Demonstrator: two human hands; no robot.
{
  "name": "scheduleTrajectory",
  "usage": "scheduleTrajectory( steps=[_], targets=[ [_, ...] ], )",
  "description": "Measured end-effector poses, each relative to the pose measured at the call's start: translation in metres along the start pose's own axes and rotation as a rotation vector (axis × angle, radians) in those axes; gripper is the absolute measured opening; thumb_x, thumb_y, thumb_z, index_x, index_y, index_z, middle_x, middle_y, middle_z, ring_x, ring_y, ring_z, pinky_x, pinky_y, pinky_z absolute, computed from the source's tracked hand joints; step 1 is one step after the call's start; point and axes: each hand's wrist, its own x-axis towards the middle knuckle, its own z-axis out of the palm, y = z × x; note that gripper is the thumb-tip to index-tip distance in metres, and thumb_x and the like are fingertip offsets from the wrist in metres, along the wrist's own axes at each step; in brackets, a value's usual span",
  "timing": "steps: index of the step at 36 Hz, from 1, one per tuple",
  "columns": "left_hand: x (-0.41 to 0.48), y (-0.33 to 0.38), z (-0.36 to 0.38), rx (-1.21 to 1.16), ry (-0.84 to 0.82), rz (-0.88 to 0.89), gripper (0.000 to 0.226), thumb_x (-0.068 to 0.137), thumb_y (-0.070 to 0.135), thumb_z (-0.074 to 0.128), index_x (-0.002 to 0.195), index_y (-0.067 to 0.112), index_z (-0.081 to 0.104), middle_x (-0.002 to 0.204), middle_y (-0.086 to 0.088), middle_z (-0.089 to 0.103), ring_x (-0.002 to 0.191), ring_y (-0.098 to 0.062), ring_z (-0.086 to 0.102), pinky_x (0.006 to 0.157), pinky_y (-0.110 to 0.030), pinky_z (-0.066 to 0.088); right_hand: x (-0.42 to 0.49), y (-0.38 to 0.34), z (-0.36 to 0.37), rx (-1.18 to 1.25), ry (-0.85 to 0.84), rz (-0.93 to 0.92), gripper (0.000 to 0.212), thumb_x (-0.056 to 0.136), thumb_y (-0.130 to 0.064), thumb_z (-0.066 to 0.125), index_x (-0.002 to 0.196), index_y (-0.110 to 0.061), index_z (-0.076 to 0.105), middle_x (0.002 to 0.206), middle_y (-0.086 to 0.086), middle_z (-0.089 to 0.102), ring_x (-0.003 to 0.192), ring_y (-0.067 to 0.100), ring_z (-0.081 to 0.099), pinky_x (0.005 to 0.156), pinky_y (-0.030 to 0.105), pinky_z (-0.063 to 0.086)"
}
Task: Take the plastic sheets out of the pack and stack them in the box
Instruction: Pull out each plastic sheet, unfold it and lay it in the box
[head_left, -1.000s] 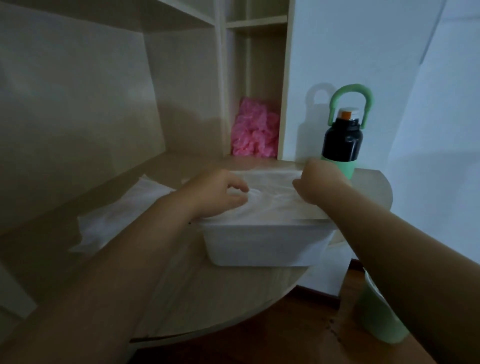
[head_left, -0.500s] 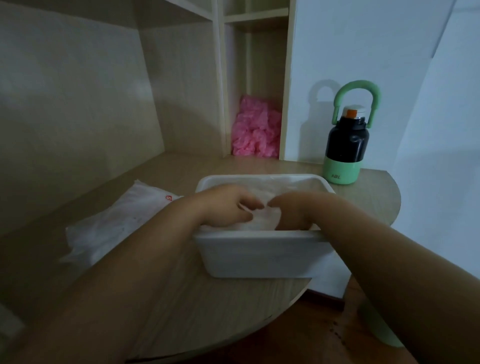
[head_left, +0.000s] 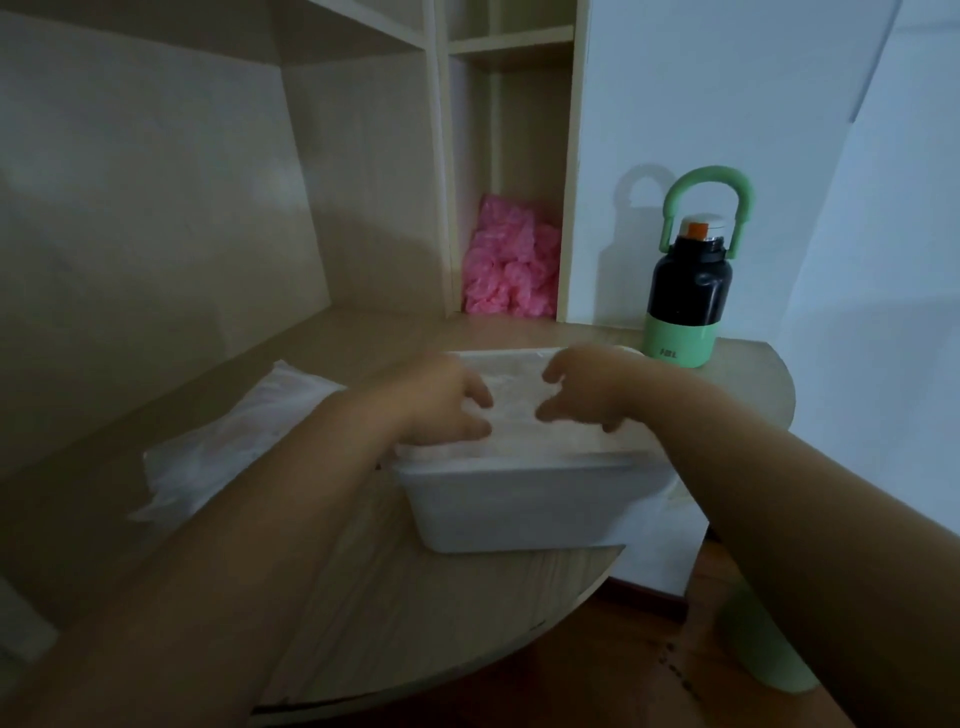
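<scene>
Both hands over the white box (head_left: 509, 514): left hand (head_left: 441, 405) sits on the plastic sheets (head_left: 514, 415), fingers curled, grip unclear; right hand (head_left: 587, 389) hovers, loosely clawed. Pack (head_left: 234, 441) lies left on the desk (head_left: 415, 623).

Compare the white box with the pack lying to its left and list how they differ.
The box is stiff, with straight upright walls; the pack is soft, flat and wrinkled.
The box sits at the rounded near edge of the table; the pack lies farther left.
The left hand and right hand are over the box; neither touches the pack.
Shared: both are whitish and rest on the wooden table.
</scene>
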Motion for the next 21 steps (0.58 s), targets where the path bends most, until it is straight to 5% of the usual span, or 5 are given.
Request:
scheduleTrajectory(
  steps=[4, 9, 16, 21],
  targets=[
    [-0.030, -0.024, -0.009, -0.372, 0.329, -0.057, 0.029, 0.087, 0.033, 0.066, 0.114, 0.023, 0.069, 0.109, 0.009, 0.063, 0.107, -0.010, 0.058, 0.096, -0.033, 0.045, -0.001, -0.026, -0.001, 0.029, 0.227, -0.155, 0.043, 0.094, -0.030, 0.055, 0.132, -0.010, 0.052, 0.130, 0.008, 0.056, 0.111, 0.023, 0.056, 0.095, 0.032, 0.044],
    [-0.059, -0.070, -0.002, -0.249, 0.598, -0.270, 0.030, 0.091, 0.022, 0.061, 0.120, 0.014, 0.064, 0.124, -0.005, 0.059, 0.112, -0.021, 0.055, 0.090, -0.028, 0.039, 0.003, -0.064, 0.015, 0.178, 0.303, -0.246, 0.041, 0.093, -0.031, 0.054, 0.129, -0.012, 0.056, 0.130, 0.006, 0.057, 0.117, 0.022, 0.054, 0.101, 0.034, 0.043],
    [-0.071, -0.120, 0.040, -0.142, 0.235, -0.487, 0.092, 0.081, 0.038, 0.072, 0.152, 0.015, 0.018, 0.156, -0.008, 0.023, 0.141, -0.028, 0.027, 0.112, -0.043, 0.030, 0.011, -0.087, 0.046, 0.266, 0.297, -0.220, 0.037, 0.092, -0.032, 0.054, 0.125, -0.017, 0.059, 0.123, 0.003, 0.061, 0.110, 0.020, 0.057, 0.093, 0.032, 0.045],
    [-0.074, -0.122, 0.061, -0.101, 0.172, -0.509, 0.075, 0.087, 0.042, 0.064, 0.149, 0.021, 0.027, 0.146, -0.003, 0.043, 0.132, -0.023, 0.041, 0.104, -0.039, 0.038, 0.012, -0.088, 0.056, 0.155, 0.315, -0.218, 0.034, 0.094, -0.032, 0.049, 0.124, -0.021, 0.060, 0.120, 0.002, 0.062, 0.110, 0.020, 0.056, 0.091, 0.033, 0.045]
  ],
)
